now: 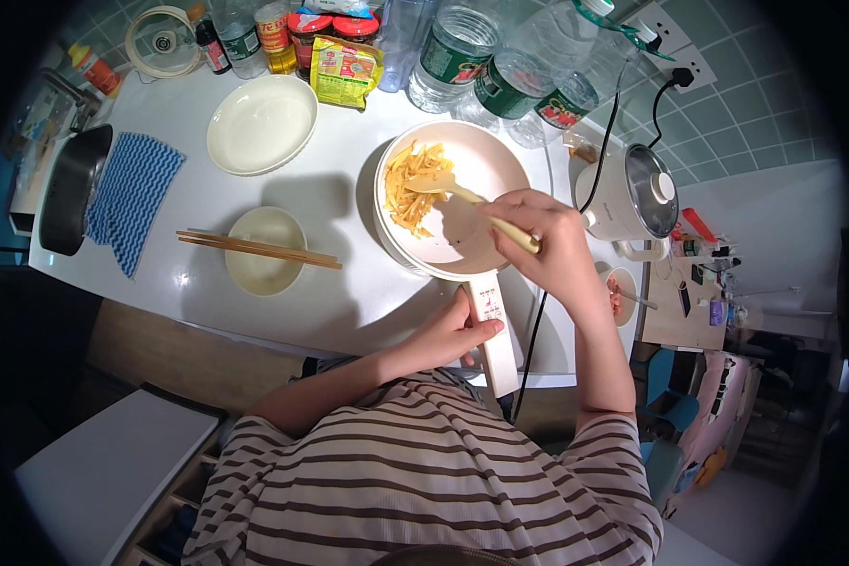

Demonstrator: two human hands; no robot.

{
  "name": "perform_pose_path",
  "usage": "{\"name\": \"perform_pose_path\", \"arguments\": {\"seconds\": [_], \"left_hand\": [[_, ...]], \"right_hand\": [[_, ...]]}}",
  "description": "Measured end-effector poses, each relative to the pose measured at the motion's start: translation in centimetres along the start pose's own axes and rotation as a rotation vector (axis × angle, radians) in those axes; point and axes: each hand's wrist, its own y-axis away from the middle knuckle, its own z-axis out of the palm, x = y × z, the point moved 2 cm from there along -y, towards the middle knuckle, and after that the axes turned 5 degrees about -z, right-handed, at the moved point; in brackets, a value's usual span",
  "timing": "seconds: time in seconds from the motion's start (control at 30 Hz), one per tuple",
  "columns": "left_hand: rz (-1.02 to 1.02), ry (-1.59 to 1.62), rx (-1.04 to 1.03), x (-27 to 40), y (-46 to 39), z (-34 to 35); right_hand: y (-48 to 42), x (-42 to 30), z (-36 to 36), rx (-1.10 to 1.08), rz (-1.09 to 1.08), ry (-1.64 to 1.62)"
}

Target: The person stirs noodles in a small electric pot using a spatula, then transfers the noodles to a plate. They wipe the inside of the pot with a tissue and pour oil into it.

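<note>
An electric frying pan with a pale inside (pixel 495 159) stands on the counter in front of me. Fried strips of food (pixel 414 205), which look like potato, lie at its left side. My right hand (pixel 541 240) grips the handle of a cream-coloured spatula or spoon (pixel 467 192), whose head rests on the strips. Around the pan's white handle (pixel 497 354), which has buttons, my left hand (pixel 470 325) is closed, thumb on top. To the left, a pair of wooden chopsticks (pixel 258 247) lies across a cream bowl (pixel 265 283).
An empty oval dish (pixel 262 124) and a blue patterned cloth (pixel 134 191) lie left, beside the sink (pixel 78 191). Large plastic bottles (pixel 460 53) and a yellow packet (pixel 345 73) stand behind. At right are a lidded electric pot (pixel 626 194), a bowl with pink food (pixel 619 301) and a black cord (pixel 534 339).
</note>
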Motion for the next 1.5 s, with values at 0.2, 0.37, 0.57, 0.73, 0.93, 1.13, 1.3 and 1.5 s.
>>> {"name": "perform_pose_path", "arguments": {"seconds": [0.2, 0.37, 0.57, 0.73, 0.93, 1.13, 1.3, 1.5], "left_hand": [[-0.059, -0.046, -0.026, 0.5, 0.2, -0.1], [-0.071, -0.071, -0.030, 0.8, 0.4, -0.1], [-0.088, -0.063, -0.068, 0.9, 0.6, -0.2], [-0.043, -0.041, -0.023, 0.8, 0.7, -0.1], [-0.099, -0.047, -0.077, 0.7, 0.6, -0.1], [-0.217, -0.175, -0.063, 2.0, 1.1, -0.5], [0.161, -0.891, -0.131, 6.5, 6.3, -3.5], [0.070, -0.623, 0.568, 16.3, 10.9, -14.4]], "right_hand": [[0.3, -0.6, -0.4, 0.020, -0.057, -0.054], [-0.5, -0.6, -0.5, 0.086, -0.043, -0.041], [-0.9, 0.4, 0.8, 0.080, -0.026, -0.033], [-0.1, 0.9, -0.8, 0.201, 0.033, -0.010], [0.8, 0.6, -0.9, 0.187, 0.025, 0.032], [2.6, 0.9, 0.6, 0.197, 0.080, -0.037], [5.6, 1.3, 2.9, 0.296, 0.304, -0.021], [9.2, 3.7, 5.5, 0.458, 0.426, -0.454]]}}
